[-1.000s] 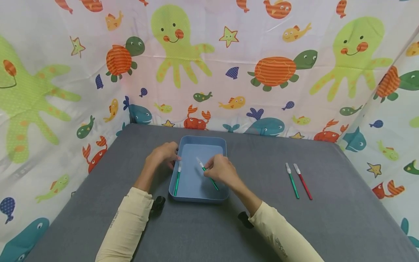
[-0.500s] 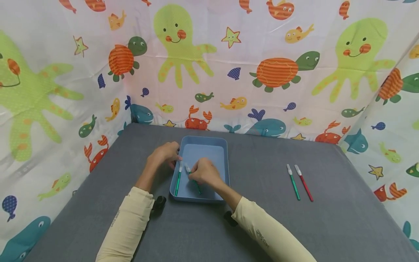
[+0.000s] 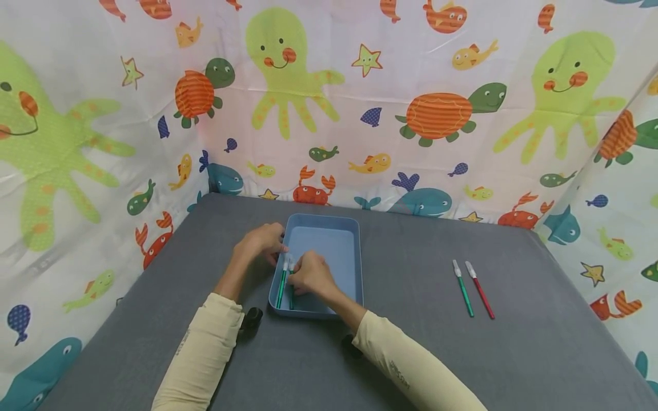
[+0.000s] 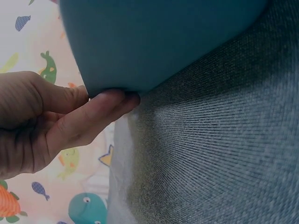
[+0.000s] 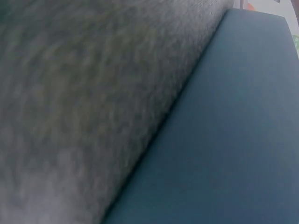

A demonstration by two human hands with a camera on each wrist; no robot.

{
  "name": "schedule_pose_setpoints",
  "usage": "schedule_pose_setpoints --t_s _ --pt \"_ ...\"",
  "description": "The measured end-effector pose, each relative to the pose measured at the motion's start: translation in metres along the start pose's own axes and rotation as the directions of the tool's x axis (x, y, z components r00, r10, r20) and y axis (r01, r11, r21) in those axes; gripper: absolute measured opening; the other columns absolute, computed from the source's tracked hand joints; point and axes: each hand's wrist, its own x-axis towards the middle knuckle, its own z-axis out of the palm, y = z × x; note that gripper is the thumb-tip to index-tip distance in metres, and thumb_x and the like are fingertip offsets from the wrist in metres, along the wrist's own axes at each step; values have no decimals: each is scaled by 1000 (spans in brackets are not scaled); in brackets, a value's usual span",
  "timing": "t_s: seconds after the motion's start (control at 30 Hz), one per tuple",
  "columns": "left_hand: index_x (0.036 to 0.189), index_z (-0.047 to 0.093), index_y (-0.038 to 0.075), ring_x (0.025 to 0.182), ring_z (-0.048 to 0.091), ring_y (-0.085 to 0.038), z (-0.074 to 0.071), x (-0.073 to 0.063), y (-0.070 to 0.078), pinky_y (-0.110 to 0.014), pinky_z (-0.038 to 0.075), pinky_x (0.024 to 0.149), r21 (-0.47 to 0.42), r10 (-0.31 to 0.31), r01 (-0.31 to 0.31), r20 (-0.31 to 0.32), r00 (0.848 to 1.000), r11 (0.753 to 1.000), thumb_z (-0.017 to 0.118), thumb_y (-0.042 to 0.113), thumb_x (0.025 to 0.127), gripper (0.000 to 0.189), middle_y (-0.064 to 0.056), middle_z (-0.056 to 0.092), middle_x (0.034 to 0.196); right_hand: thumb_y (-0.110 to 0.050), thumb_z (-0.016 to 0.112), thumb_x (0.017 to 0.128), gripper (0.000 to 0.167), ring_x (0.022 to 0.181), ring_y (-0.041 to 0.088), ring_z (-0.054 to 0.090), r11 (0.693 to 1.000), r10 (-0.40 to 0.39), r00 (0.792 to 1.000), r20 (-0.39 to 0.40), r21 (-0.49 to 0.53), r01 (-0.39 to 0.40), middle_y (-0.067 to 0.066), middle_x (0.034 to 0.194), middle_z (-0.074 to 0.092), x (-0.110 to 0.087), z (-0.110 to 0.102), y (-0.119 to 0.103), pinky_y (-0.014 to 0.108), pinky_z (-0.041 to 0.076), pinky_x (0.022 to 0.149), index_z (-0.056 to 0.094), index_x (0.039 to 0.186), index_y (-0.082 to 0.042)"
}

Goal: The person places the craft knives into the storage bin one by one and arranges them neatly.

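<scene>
Right hand (image 3: 312,274) had the inner green pen (image 3: 292,298) pinched in curled fingers, closed right down on the barrel. Exact contact: couldn't tell, fingertips mostly hidden. Pen sat inside the blue tray (image 3: 331,242), near-left part, just right of the outer green pen (image 3: 281,286) and roughly parallel to it. Couldn't tell whether it touched the tray floor. Left hand (image 3: 264,240) pinched the tray's left wall, thumb at the rim, fingers along the outside.

Risks, my read: any more push to the left could bump or roll the outer pen, gap was small and barrels looked round. An off-centre grip could swing the pen askew on release. Tray could skid on the grey cloth (image 3: 411,274) if the left hand slackened or tugged.

Looks: slim barrel, dark green in the hand's shadow, pale cap-like far end. Same build as its neighbour. A third green pen (image 3: 464,292) and a red pen (image 3: 481,292) lay near each other on the cloth, well right of the tray.
</scene>
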Motion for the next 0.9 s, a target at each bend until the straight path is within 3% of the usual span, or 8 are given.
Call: schedule_pose_setpoints --t_s 0.3,0.53,0.9 --pt "149 46 -10 88 80 -25 0 1 0 -45 61 98 3 0 0 6 1000 1000 65 13 104 55 -25 73 122 -1 81 86 14 65 24 79 999 10 1000 0 39 -10 14 73 77 -1 6 -3 30 64 59 68 82 2" --pt "148 47 -10 89 80 -26 0 1 -1 -41 64 91 -8 1 0 12 1000 1000 64 12 104 52 -25 73 120 -3 83 87 16 63 20 78 1000 -7 1000 27 20 6 13 74 76 0 5 0 28 63 58 69 87 4" --pt "148 47 -11 88 80 -24 -1 2 0 -39 64 88 25 10 -10 14 1000 1000 65 13 104 53 -25 73 120 -1 83 85 15 66 25 79 995 -16 997 69 103 9 14 72 76 0 0 2 32 64 59 69 86 3"
